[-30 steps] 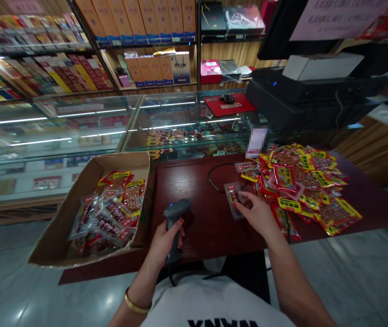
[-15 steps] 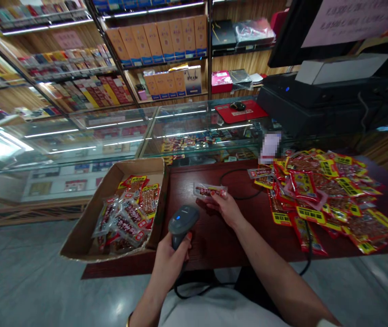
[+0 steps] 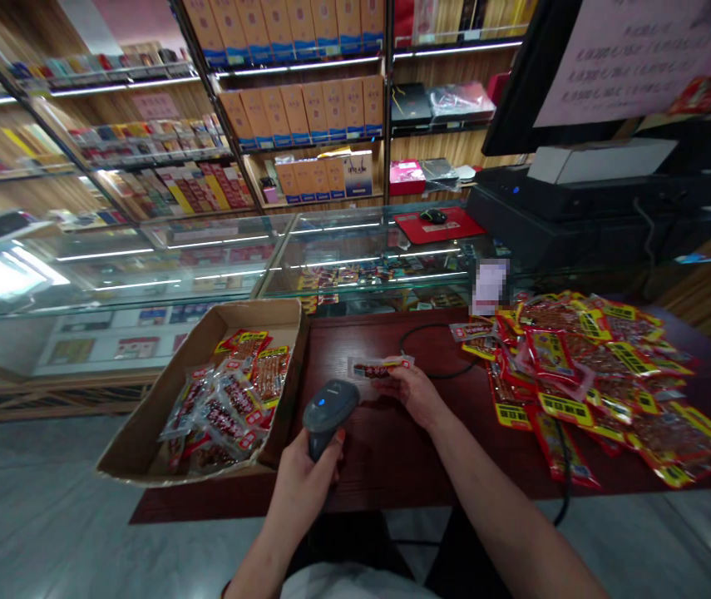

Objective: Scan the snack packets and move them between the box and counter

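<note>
My left hand (image 3: 308, 471) is wrapped round the handle of a dark grey barcode scanner (image 3: 331, 409), whose head points forward over the table. Ahead and to the right, my right hand (image 3: 416, 391) pinches the right end of a small clear-and-red snack packet (image 3: 372, 368) just above the wood. The scanner head and the packet are close but apart. To the left, a cardboard box (image 3: 130, 453) holds several similar packets (image 3: 224, 416) along with yellow-and-red ones. A large heap of yellow-and-red snack packets (image 3: 604, 358) is spread on the right of the table.
The dark red table (image 3: 373, 478) meets a glass display counter (image 3: 218, 270) at its far side. A black cable (image 3: 562, 466) crosses the right heap. Behind stand a mouse on a red mat (image 3: 455, 226), a monitor (image 3: 520, 83) and shelves of boxes (image 3: 305, 112).
The packet in my right hand has turned, so its printed side shows differently. My left hand keeps the scanner beside it. The whole view has shifted slightly with my head.
</note>
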`<state>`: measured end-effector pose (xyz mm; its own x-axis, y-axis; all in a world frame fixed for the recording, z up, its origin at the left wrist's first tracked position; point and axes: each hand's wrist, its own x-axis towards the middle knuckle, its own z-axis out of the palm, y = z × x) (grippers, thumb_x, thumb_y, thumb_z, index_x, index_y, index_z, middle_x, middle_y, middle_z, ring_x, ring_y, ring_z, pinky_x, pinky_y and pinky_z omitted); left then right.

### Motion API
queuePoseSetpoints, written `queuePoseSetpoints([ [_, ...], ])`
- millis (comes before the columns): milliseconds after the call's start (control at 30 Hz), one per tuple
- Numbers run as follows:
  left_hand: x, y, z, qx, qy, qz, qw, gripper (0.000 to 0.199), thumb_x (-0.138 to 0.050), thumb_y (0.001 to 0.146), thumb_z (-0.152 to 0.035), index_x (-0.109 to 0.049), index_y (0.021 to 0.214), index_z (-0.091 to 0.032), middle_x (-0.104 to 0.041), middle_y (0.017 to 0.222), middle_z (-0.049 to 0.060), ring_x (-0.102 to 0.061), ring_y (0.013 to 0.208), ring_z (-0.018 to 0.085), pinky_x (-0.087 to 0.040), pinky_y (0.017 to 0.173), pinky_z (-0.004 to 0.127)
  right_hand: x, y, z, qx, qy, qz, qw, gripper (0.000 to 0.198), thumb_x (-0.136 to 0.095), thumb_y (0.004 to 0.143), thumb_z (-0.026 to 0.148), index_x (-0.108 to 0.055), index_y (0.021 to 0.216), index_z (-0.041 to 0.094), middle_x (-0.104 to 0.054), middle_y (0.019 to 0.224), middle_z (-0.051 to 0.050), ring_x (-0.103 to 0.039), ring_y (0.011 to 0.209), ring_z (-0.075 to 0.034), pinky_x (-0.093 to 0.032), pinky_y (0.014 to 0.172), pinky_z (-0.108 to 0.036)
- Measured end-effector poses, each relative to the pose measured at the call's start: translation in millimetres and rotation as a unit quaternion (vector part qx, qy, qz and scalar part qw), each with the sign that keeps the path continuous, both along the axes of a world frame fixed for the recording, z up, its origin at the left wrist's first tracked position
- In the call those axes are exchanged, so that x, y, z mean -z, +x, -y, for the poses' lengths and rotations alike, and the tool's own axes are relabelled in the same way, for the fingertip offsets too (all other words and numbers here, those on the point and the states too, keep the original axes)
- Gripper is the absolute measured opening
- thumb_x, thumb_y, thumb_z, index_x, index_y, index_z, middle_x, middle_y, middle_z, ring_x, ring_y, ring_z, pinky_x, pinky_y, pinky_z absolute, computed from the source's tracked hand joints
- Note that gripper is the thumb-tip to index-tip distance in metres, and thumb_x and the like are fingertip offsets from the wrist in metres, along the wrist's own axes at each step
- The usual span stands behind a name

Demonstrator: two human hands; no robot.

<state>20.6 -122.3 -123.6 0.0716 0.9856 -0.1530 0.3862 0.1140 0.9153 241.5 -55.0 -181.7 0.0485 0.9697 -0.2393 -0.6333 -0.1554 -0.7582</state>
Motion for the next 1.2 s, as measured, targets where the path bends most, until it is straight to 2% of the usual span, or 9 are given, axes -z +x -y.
queuePoseSetpoints([
  [200,-8.6,-2.7,5.4,-0.009,-0.003,-0.036,0.999,0.034,-0.064,0.077,-0.052,-0.060,0.069,-0.019,-0.059,0.049,-0.001,-0.055,0.044,0.014,-0.041,0.046,0.023,4.9,0.3,-3.6,-0.004,0.015,-0.005,1.000,0.025,-0.074,0.064,0.028,-0.065,0.085,0.020,-0.077,0.074,-0.005,-0.076,0.069,-0.024,-0.058,0.061,-0.032],
  [367,-16.1,-4.5,10.9,-0.032,-0.019,-0.025,0.999,0.036,-0.066,0.073,-0.054,-0.060,0.068,-0.019,-0.058,0.046,-0.001,-0.055,0.043,0.015,-0.042,0.045,0.024,3.9,-0.1,-3.6,-0.011,0.016,0.000,1.000,0.021,-0.072,0.065,0.026,-0.063,0.084,0.021,-0.078,0.075,-0.005,-0.076,0.070,-0.024,-0.059,0.062,-0.033],
  [533,-9.1,-7.2,14.0,-0.025,-0.008,-0.018,1.000,0.037,-0.067,0.073,-0.054,-0.062,0.067,-0.018,-0.061,0.048,0.001,-0.056,0.045,0.016,-0.044,0.047,0.025,3.5,0.4,-1.3,-0.017,0.015,0.004,1.000,0.018,-0.072,0.067,0.025,-0.063,0.082,0.021,-0.078,0.076,-0.006,-0.077,0.072,-0.025,-0.060,0.061,-0.033],
  [667,-1.2,-7.1,13.9,-0.011,0.006,-0.030,0.999,0.038,-0.065,0.076,-0.055,-0.062,0.068,-0.018,-0.060,0.048,0.000,-0.056,0.044,0.015,-0.044,0.047,0.024,4.1,1.7,2.0,-0.010,0.015,-0.002,1.000,0.023,-0.070,0.067,0.021,-0.065,0.090,0.020,-0.078,0.082,-0.004,-0.076,0.068,-0.020,-0.059,0.062,-0.028],
  [900,-10.0,-2.0,18.4,-0.034,0.003,-0.032,0.999,0.041,-0.066,0.073,-0.059,-0.060,0.063,-0.019,-0.058,0.044,0.000,-0.055,0.043,0.015,-0.042,0.045,0.024,2.5,1.0,2.1,-0.015,0.016,0.007,1.000,0.019,-0.070,0.069,0.024,-0.063,0.085,0.018,-0.077,0.080,-0.009,-0.077,0.075,-0.025,-0.059,0.061,-0.031],
  [1200,-18.3,-8.5,22.8,-0.042,-0.003,-0.037,0.998,0.038,-0.066,0.071,-0.057,-0.061,0.063,-0.019,-0.060,0.046,0.001,-0.056,0.044,0.017,-0.044,0.046,0.026,-1.8,2.4,6.1,-0.021,0.013,0.009,1.000,0.019,-0.067,0.067,0.020,-0.066,0.086,0.021,-0.079,0.081,-0.002,-0.076,0.068,-0.018,-0.059,0.062,-0.027],
])
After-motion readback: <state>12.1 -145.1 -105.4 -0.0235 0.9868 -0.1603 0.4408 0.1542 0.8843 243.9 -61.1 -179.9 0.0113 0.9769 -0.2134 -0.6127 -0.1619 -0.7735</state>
